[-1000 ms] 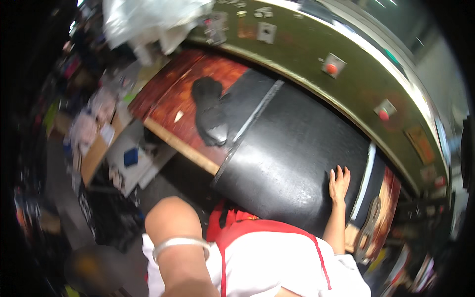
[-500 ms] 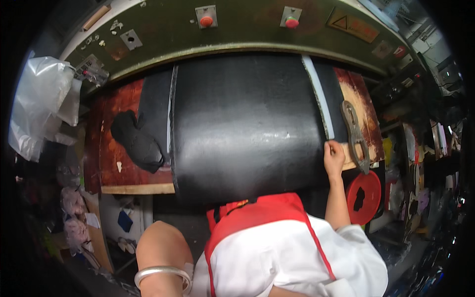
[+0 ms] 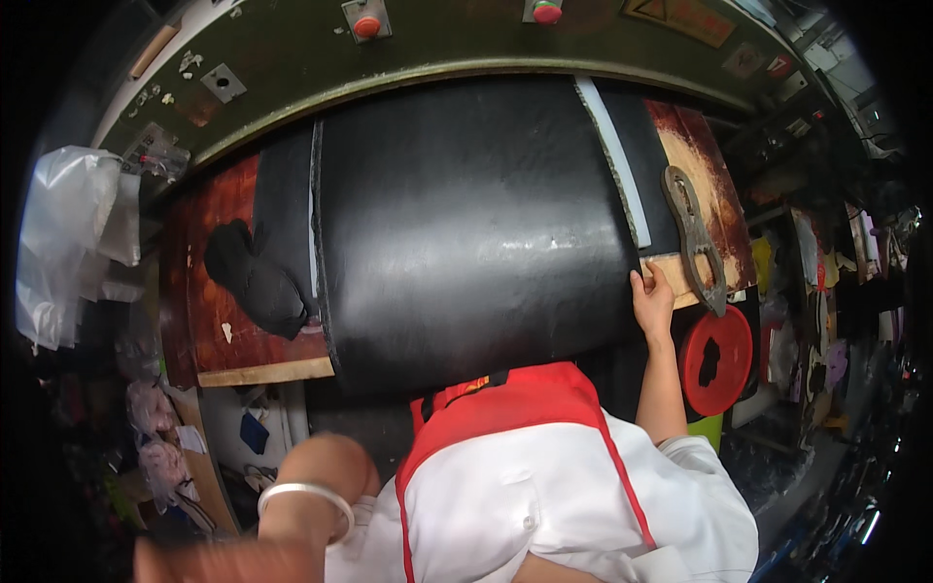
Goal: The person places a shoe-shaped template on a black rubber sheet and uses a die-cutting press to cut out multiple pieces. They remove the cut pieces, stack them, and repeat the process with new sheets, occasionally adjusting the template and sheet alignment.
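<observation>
A broad black sheet (image 3: pixel 466 223) lies across the work table and hangs over its front edge by the red apron (image 3: pixel 515 394). At the sheet's right edge is my right hand (image 3: pixel 653 299), its thumb and fingers closed on that edge. A pale strip (image 3: pixel 614 160) shows just beyond the hand. To the right of it rests a metal cutting die (image 3: pixel 692 243) with a long, sole-like outline. My left hand (image 3: pixel 228 562) is at the bottom left, away from the sheet and smeared by motion; a silver bangle (image 3: pixel 309 497) circles that arm.
A green machine beam (image 3: pixel 447 39) with red buttons spans the back. On the red-brown table (image 3: pixel 209 330) at left lies a dark glove-like bundle (image 3: pixel 255 282). A red tub (image 3: pixel 727 389) stands at right. Clear plastic bags (image 3: pixel 73 233) hang at far left.
My left hand has come into view at the bottom left. The right hand's fingers have shifted slightly along the sheet's edge, away from the strip's end. The whole view has tilted a little.
</observation>
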The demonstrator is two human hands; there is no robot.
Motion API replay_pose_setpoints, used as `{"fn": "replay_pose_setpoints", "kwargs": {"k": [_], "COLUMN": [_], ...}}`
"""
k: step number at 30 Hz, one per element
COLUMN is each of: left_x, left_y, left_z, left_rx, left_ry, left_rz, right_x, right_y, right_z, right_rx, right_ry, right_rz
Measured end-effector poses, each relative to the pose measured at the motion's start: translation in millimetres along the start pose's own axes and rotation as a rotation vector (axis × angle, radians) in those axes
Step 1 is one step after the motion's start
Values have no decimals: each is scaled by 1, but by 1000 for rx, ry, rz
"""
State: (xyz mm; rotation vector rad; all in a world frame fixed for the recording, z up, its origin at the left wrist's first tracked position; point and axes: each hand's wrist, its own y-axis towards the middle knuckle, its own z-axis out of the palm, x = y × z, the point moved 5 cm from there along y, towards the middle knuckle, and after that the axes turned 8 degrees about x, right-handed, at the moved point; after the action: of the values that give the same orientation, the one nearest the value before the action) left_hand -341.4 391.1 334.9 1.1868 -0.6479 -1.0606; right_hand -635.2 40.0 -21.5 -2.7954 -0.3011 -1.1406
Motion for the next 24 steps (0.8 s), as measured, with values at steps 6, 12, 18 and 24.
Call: {"fn": "replay_pose_setpoints", "kwargs": {"k": [6, 12, 18, 24], "left_x": [101, 66, 164, 242], "left_y": [-180, -287, -245, -238], "left_z": [-143, -208, -205, -228], "left_rx": [685, 392, 336, 502], "left_ry": [1674, 1582, 1591, 1701], "left_rz": [-911, -1214, -990, -1346], "right_x": [9, 32, 67, 70], "right_y": [2, -14, 78, 146], "right_z": [-4, -13, 8, 23], "right_rx": [102, 30, -56, -93], "right_ry": [-94, -141, -143, -170], "right_rz": [30, 6, -61, -278]}}
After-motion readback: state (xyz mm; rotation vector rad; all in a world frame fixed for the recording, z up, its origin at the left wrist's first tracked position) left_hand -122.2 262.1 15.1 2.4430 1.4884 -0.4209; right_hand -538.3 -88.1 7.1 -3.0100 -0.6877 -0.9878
